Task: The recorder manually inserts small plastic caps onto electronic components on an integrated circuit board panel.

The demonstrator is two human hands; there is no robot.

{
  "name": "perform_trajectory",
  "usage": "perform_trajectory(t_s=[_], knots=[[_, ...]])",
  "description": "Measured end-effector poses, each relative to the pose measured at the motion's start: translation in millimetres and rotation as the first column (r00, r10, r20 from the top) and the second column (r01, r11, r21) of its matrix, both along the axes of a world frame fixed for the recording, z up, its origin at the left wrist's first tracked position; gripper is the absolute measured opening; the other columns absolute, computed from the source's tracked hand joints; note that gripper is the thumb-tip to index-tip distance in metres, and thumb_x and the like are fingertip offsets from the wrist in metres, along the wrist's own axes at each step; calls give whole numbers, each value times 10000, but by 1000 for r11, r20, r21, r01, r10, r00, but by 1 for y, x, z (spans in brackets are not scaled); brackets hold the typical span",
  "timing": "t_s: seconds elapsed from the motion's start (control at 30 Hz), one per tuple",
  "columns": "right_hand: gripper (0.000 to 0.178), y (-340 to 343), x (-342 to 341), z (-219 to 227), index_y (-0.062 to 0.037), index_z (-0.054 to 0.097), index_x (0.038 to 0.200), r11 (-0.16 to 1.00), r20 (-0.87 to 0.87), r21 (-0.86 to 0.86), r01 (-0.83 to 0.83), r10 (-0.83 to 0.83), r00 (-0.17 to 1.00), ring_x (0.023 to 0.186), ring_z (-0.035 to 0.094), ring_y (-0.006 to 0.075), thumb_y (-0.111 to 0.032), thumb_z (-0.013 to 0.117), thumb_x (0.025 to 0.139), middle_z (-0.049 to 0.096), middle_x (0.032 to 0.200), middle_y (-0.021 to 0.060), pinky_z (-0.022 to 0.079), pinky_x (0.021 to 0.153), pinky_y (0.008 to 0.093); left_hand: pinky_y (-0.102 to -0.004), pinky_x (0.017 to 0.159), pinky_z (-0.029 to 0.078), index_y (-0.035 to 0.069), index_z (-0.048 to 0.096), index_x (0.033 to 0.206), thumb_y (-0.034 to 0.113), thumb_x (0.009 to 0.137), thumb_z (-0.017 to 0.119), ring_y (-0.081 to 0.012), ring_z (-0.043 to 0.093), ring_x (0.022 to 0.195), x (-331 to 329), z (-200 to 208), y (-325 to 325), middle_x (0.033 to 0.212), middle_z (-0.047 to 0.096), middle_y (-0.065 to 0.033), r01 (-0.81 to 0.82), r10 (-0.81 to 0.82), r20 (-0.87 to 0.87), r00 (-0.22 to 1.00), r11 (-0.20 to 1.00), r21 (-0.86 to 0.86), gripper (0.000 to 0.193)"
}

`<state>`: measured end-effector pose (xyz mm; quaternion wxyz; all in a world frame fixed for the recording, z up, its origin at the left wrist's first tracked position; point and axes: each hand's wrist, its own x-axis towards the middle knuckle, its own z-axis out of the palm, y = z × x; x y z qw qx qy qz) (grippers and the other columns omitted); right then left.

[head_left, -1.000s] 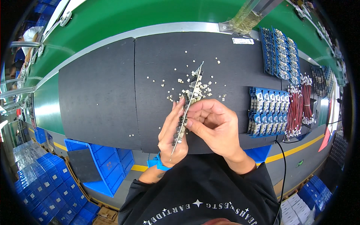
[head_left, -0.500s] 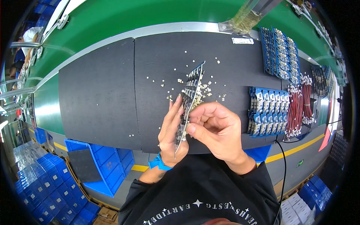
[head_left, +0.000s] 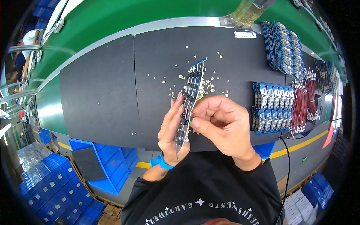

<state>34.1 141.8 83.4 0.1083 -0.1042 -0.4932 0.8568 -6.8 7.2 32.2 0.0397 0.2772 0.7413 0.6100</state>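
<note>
A long blue circuit board panel point(head_left: 193, 86) with black parts on it stands on edge, tilted, seen nearly edge-on. My left hand point(head_left: 170, 131), with a blue band at the wrist, supports it from the left side, fingers along its face. On the other side my right hand point(head_left: 228, 125) is closed, thumb and forefinger pinched against the board's lower right face. Whatever lies between those fingertips is too small or hidden. Small white connectors point(head_left: 211, 85) are scattered on the black mat point(head_left: 101, 90) around and behind the panel.
Right of my hands stand stacked circuit boards point(head_left: 273, 108), bundles of red wires point(head_left: 299, 108) and more board panels point(head_left: 284, 48). A metal post point(head_left: 249, 15) rises at the mat's far edge. Blue crates point(head_left: 112, 161) sit below the bench's left, and a black cable point(head_left: 288, 165) hangs at right.
The view has shifted slightly. My right hand has slid a little away from the panel's edge to the right, still pinched near it; my left hand keeps its hold.
</note>
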Motion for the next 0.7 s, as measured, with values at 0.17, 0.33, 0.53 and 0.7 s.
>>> perform_trajectory(t_s=[0.17, 0.33, 0.53, 0.7], knots=[[162, 5, 1, 0, 50, 543, 979, 999, 35, 3, -32, 32, 999, 824, 609, 107, 65, 595, 826, 614, 883, 70, 508, 737, 229, -542, 988, 333, -124, 513, 1119, -113, 770, 479, -436, 492, 1136, 9, -9, -4, 1171, 521, -304, -77, 83, 87, 993, 994, -76, 351], [155, 9, 0, -4, 36, 555, 965, 999, 53, 33, 8, -9, 999, 800, 603, 89, 52, 611, 821, 619, 863, 50, 499, 717, 214, -324, 907, 426, -108, 514, 1134, -118, 811, 510, -262, 566, 1039, 7, -8, -2, 1139, 569, -218, -256, 249, 176, 952, 967, 18, 324], [145, 8, 5, -44, 24, 588, 948, 931, 241, 366, 5, -100, 965, 804, 601, 103, 17, 627, 808, 623, 933, 94, 482, 685, 224, -324, 927, 400, -122, 431, 1212, -151, 788, 514, -226, 524, 1077, 3, -3, 1, 1208, 517, -194, -253, 134, 376, 917, 924, 287, 432], [458, -18, 3, -50, 2, 306, 1336, 927, 59, 310, 212, -241, 969, 1224, 370, 256, -228, 402, 951, 333, 1367, 188, 333, 982, 353, -416, 965, 383, -99, 405, 1252, -139, 772, 530, -287, 498, 1123, 7, -5, -2, 1220, 503, -206, -243, 152, 342, 927, 939, 241, 497]])
